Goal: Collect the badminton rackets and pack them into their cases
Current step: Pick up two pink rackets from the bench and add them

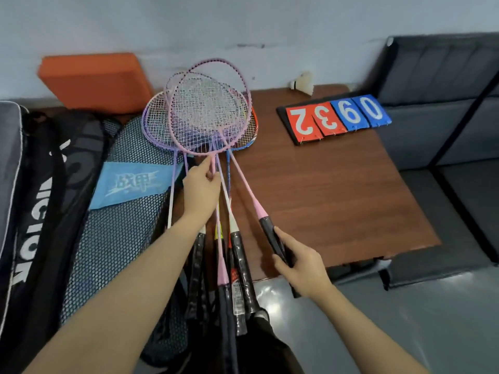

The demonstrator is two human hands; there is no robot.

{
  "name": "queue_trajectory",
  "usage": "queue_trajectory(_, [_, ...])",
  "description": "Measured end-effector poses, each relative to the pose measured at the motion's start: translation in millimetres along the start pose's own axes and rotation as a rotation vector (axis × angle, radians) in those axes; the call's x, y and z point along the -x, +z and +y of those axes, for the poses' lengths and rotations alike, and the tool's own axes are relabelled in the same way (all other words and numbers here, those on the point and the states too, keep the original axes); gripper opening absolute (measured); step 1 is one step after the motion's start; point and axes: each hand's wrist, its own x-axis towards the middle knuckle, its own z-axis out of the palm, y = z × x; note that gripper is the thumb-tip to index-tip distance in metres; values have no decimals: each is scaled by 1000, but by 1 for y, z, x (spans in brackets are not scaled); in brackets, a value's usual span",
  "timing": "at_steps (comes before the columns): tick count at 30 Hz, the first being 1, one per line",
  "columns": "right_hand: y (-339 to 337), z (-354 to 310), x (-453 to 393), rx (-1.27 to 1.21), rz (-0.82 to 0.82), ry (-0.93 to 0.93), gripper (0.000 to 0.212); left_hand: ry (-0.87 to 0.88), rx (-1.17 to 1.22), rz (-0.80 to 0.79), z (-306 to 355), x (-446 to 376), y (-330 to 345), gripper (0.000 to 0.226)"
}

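Observation:
Several badminton rackets (208, 114), mostly pink and purple, lie fanned with heads stacked at the brown table's (337, 190) left edge. My left hand (201, 188) pinches the thin shafts just below the heads. My right hand (299, 261) grips the black handle of the rightmost pink racket (244, 182). The other handles hang off the table's front edge toward me. A mesh racket case (118, 230) with a blue label lies to the left, partly under the rackets. A black racket bag (46, 211) lies further left.
A flip scoreboard (334, 117) reading 2 3 9 0 and a white shuttlecock (303, 83) sit at the table's far side. An orange cushion (94, 79) leans on the wall. Dark sofa seats (445, 98) stand to the right. Grey floor lies below.

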Motion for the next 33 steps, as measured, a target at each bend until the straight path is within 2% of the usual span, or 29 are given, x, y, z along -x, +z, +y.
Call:
queue_trajectory(5, [16,-5,-20,48,-53,4,59,-36,12,-50,-7,-17,11,48])
queue_trajectory(8, [22,-5,-29,62,-88,-1,51,-66,26,-50,-7,-24,15,47])
queue_trajectory(16, [25,-25,-64,112,13,-66,46,-98,97,-10,-4,-45,23,45])
queue_trajectory(20, [37,-52,-97,-6,33,-61,58,-58,120,34,-1,-72,23,36])
queue_trajectory(23, [51,-68,-123,38,-30,-46,63,-89,138,60,-5,-88,21,34])
queue_trajectory(25, [59,-74,-133,92,-63,-48,53,-95,132,12,-8,-94,21,29])
queue_trajectory(28, [60,-73,-140,-1,31,-46,39,-92,81,-141,-18,-88,17,36])
queue_trajectory(30, [58,-68,-142,-33,94,-46,37,-14,-33,-201,-30,-78,13,42])
queue_trajectory(33, [57,-58,-141,89,115,-92,35,105,-221,-239,-46,-60,7,42])
